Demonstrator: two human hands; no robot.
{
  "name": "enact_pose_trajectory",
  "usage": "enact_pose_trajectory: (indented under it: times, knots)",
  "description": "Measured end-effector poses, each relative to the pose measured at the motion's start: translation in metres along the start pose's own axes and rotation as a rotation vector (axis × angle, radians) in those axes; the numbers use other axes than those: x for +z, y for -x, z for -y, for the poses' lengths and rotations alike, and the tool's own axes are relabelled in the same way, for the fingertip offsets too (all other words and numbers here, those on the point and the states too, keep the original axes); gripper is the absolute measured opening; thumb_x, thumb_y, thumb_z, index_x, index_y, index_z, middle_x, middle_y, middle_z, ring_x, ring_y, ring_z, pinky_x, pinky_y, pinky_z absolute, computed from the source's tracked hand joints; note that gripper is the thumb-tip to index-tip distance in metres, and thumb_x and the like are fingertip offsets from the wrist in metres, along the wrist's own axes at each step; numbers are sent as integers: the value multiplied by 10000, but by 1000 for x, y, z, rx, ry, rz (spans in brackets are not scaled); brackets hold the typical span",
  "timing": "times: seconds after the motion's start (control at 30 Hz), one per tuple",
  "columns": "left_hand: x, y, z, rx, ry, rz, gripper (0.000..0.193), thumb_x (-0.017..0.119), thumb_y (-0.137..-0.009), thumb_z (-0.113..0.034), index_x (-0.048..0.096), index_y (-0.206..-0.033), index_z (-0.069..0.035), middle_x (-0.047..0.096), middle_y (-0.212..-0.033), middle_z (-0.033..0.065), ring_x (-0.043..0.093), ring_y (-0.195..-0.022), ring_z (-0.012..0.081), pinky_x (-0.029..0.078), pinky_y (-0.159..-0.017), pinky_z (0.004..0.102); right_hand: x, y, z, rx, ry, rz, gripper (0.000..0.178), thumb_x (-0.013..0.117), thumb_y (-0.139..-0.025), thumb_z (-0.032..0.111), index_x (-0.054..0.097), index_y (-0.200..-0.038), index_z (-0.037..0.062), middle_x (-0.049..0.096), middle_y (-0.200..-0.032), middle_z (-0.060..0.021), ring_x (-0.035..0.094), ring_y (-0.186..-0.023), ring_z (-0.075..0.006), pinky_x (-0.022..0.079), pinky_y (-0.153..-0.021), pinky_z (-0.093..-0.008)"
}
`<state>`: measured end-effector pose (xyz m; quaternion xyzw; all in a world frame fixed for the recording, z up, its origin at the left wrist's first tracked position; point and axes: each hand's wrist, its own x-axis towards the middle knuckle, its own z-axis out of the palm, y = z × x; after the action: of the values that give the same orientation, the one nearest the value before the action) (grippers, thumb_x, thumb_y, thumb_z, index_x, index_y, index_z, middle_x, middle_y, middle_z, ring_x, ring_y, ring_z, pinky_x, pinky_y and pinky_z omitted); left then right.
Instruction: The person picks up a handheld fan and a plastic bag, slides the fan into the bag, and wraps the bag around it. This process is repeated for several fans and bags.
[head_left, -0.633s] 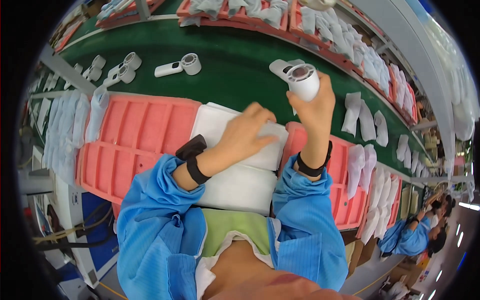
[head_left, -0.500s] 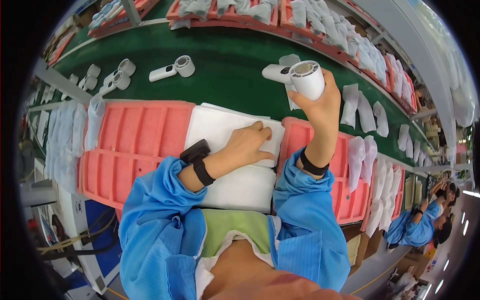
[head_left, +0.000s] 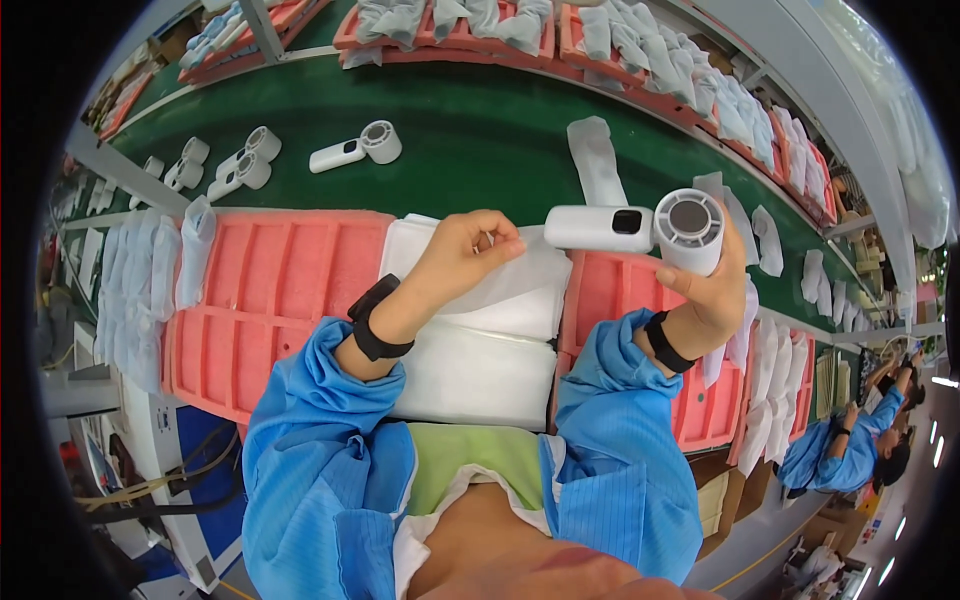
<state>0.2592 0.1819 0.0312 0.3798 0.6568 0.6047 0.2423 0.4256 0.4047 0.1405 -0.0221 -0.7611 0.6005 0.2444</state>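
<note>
A white handheld fan (head_left: pixel 600 229) with a round head and a small dark display is in my right hand (head_left: pixel 722 285). My fingers wrap round the fan's head, and its handle points left. My left hand (head_left: pixel 462 252) pinches the edge of a thin translucent white sleeve (head_left: pixel 535 270), which lifts from the upper stack of sleeves. Another stack of white sleeves (head_left: pixel 475 375) lies nearer my body, between pink trays.
Pink compartment trays (head_left: pixel 285 300) flank the stacks, some holding wrapped items (head_left: pixel 770 380). On the green conveyor belt (head_left: pixel 460 150) lie bare white fans (head_left: pixel 380 142) at left and wrapped pieces (head_left: pixel 595 160). More loaded trays stand beyond. Co-workers (head_left: pixel 850 435) are at far right.
My right hand has brought the fan nearer and to the right, clear of the wrapped piece on the belt. The left hand has risen, lifting a sleeve's edge. The belt's fans have shifted slightly right.
</note>
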Motion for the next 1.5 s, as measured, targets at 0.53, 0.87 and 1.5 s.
enact_pose_trajectory:
  times: [0.53,0.87,1.5]
  knots:
    - [-42,13,-53,94,795,-458,125,642,-918,-137,629,-988,-34,624,-848,-11,559,-772,83,440,-721,228,105,-34,-16,-296,253,153,634,822,-557,-12,559,-1134,8,580,-1054,-81,588,-947,-179,454,-858,-280]
    - [-51,11,-41,286,-37,-654,88,725,-827,-56,710,-878,15,599,-754,4,542,-681,92,402,-586,220,121,-34,-23,-318,182,187,677,807,-558,-32,537,-1178,12,542,-1074,-114,577,-977,-225,467,-830,-301]
    - [-22,19,-59,427,-583,-483,511,708,-730,28,609,-1216,-92,468,-1266,123,596,-922,212,497,-719,278,156,-35,-43,8,-169,70,747,770,-719,26,400,-1365,-26,532,-1210,-139,552,-1098,-222,497,-850,-334]
